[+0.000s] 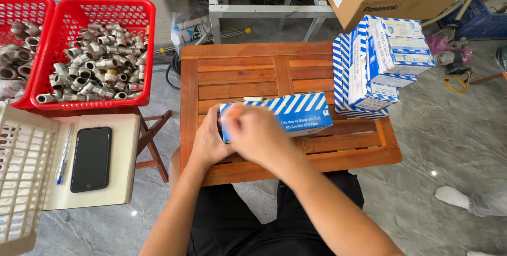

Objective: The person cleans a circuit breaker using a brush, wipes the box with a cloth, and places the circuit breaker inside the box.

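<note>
gripping the box (285, 114) at its near end on the table (237, 71), left hand (208, 142) bracing underneath, right hand (256, 134) clamped over top, probably steadying it; more boxes (377, 66) stacked beyond.

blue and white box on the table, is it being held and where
Yes: both hands grip the blue-and-white striped box at its left end, left hand behind, right hand over the front.
</note>
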